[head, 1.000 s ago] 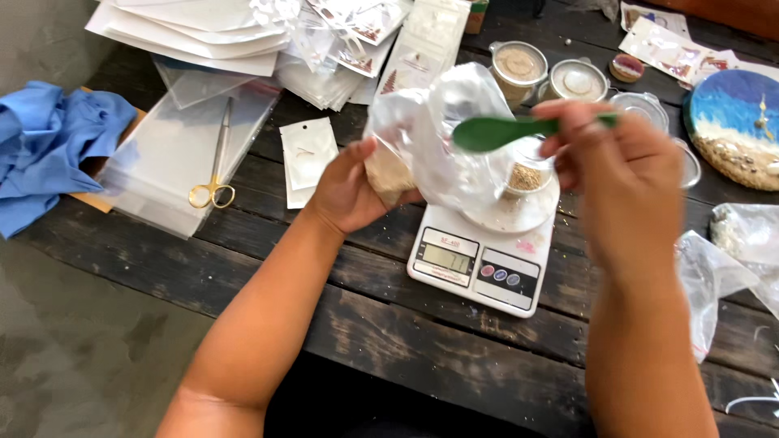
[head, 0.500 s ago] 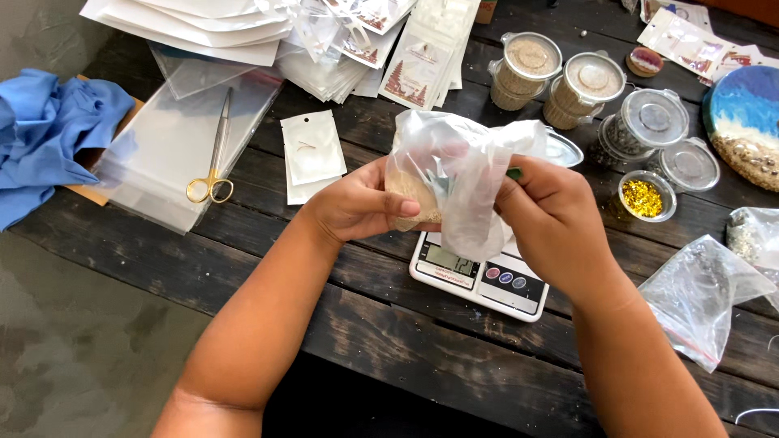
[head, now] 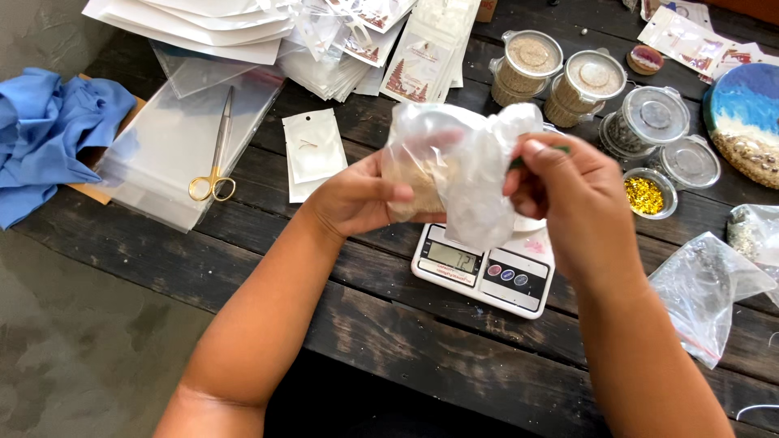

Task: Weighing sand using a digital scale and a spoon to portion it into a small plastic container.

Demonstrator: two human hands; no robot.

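- Head view: the left hand (head: 357, 199) cups a clear plastic bag (head: 454, 174) from below and beside, thumb pressed on its front, so this grip is closed around the bag's filled lower part.
- The bag sits in the air between both hands, just above a small white scale (head: 485, 272) on the dark wooden desk (head: 389, 341).
- The right hand (head: 580, 203) pinches the loose upper film of the bag; a sliver of something green (head: 540, 156) shows at its fingers, too hidden to identify.
- Pale, sand-like grain fills the bottom of the bag. It looks light but shifting, so the load would likely slump and want support from underneath.
- The film is thin, soft and crumpled, probably slippery; bunching the neck seems the surest hold, with a palm under the fill.
- Near the hands: lidded jars (head: 527, 69), a small pot of yellow glitter (head: 647, 195), another clear bag (head: 706, 296), scissors (head: 215, 166) on flat sleeves, a blue cloth (head: 49, 134).
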